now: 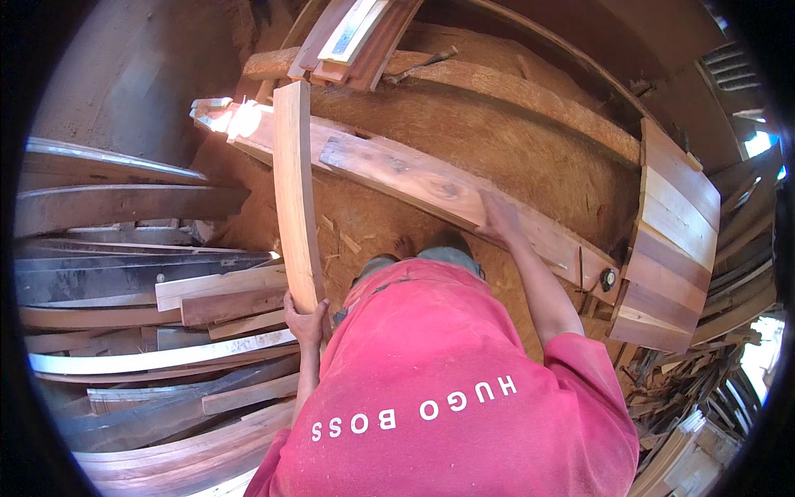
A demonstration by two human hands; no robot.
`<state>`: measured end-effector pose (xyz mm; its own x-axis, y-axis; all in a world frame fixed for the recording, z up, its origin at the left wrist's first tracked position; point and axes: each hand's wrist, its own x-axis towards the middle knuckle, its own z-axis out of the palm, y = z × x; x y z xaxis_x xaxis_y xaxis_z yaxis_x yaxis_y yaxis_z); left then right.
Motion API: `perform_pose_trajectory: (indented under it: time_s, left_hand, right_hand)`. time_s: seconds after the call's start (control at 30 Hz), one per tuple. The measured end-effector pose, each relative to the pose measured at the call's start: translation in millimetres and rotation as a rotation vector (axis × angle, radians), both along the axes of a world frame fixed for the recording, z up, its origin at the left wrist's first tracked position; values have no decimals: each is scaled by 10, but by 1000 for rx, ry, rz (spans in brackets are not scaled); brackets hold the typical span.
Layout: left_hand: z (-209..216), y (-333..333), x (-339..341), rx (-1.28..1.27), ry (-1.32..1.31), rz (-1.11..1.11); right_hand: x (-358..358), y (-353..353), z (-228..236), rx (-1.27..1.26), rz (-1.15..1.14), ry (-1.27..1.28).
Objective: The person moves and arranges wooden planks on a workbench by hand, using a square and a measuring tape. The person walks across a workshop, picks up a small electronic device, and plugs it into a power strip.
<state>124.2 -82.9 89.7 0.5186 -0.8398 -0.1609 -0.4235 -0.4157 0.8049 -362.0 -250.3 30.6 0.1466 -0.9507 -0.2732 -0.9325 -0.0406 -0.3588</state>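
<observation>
My left hand is closed around the lower end of a long, pale wooden plank. The plank stretches away from me and passes over the far-left part of a workbench beam. On that beam lies a thick reddish board with a dark knot. My right hand grips this board's near edge, fingers over the top and thumb at the side. Near the board's right end are a black round object, perhaps a tape measure, and a thin dark stick.
Stacked planks fill the left side. More boards lie at the far end, one with a white strip. A panel of joined boards stands on the right, with scrap wood below. Sawdust covers the ground around a long curved timber.
</observation>
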Motion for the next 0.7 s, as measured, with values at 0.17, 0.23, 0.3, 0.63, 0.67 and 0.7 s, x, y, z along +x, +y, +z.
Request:
perform_pose_trajectory:
  time_s: [0.17, 0.23, 0.3, 0.63, 0.67, 0.7]
  left_hand:
    - [32, -94, -88, 30, -18, -57]
    - [-6, -115, -87, 37, -31, -69]
    - [-59, -108, -61, 44, -47, -75]
    - [-87, -177, -85, 38, -29, -131]
    - [-89, -183, -101, 39, 10, -125]
    - [-90, -184, -123, 40, 16, -129]
  right_hand:
    - [50, -14, 179, 51, 3, 79]
    - [-17, -20, 187, 14, 24, 66]
    - [-143, -103, 242, 103, 159, -94]
    - [-392, -585, 589, 654, 61, -100]
    - [-359, -503, 462, 371, 20, -64]
    - [-340, -425, 345, 88, -18, -26]
